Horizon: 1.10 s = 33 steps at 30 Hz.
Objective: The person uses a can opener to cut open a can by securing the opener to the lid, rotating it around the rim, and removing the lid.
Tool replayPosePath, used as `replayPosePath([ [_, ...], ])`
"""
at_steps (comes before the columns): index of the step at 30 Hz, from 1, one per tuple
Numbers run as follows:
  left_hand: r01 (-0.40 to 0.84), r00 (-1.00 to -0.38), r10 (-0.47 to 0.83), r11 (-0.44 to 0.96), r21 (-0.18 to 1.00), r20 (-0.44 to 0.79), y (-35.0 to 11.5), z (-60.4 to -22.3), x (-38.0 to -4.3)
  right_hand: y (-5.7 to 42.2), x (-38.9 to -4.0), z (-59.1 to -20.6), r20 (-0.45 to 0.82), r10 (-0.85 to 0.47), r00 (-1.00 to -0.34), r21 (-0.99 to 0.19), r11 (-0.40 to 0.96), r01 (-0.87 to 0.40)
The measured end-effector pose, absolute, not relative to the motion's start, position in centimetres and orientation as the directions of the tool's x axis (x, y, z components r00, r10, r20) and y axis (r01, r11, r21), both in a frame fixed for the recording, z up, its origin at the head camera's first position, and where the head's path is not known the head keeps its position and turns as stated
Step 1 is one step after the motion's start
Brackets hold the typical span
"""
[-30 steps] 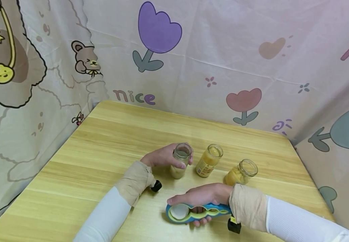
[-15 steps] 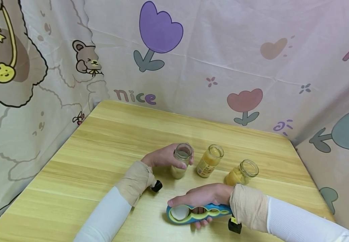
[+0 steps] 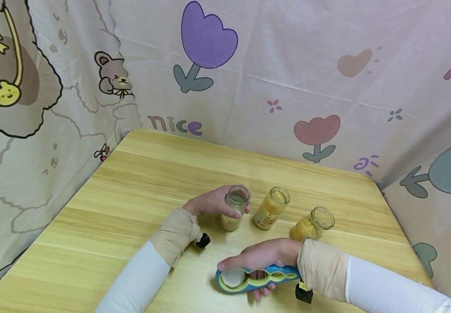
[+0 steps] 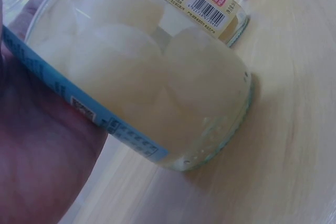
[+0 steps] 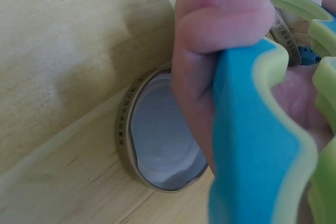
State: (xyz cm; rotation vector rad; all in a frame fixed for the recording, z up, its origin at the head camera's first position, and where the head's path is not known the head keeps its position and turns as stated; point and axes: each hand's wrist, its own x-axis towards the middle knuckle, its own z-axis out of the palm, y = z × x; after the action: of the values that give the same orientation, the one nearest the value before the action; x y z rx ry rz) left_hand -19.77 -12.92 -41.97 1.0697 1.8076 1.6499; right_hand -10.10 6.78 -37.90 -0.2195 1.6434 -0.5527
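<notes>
My left hand [image 3: 209, 202] grips an open glass jar [image 3: 231, 221], which stands upright on the table. Pale round fruit and a blue label show on this jar [image 4: 126, 66] in the left wrist view. Nearer the front edge, my right hand [image 3: 262, 254] holds a blue and green jar opener [image 3: 245, 284], with a white-lined lid [image 3: 233, 277] inside its largest ring. In the right wrist view another lid [image 5: 163, 135] lies upside down on the table beside the curled fingers; the right hand seems to hide it from the head camera.
Two more open jars stand to the right of the held one: a labelled jar [image 3: 266, 215] of yellow fruit and another yellow fruit jar [image 3: 303, 229], partly behind my right wrist. The wooden table [image 3: 104, 208] meets printed curtains [image 3: 248, 113] at its back and sides.
My right hand and the opener have shifted slightly towards the front edge, and the opener has tilted a little. The left hand keeps its hold on the jar without visible movement.
</notes>
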Motion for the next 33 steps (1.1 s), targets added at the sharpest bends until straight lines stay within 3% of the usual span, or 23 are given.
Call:
replayPosePath([
  [12,0.225,-0.585,0.796,-0.027,0.974,0.157,-12.66,-41.86,-19.83,6.89,-9.8,-37.94,-0.872,-0.449,-0.195,-0.483,0.857,0.183],
  [33,0.218,-0.591,0.791,-0.03,0.975,0.156,-12.89,-41.96,-19.71,6.8,-9.8,-37.61,-0.88,-0.432,-0.197,-0.463,0.873,0.152],
])
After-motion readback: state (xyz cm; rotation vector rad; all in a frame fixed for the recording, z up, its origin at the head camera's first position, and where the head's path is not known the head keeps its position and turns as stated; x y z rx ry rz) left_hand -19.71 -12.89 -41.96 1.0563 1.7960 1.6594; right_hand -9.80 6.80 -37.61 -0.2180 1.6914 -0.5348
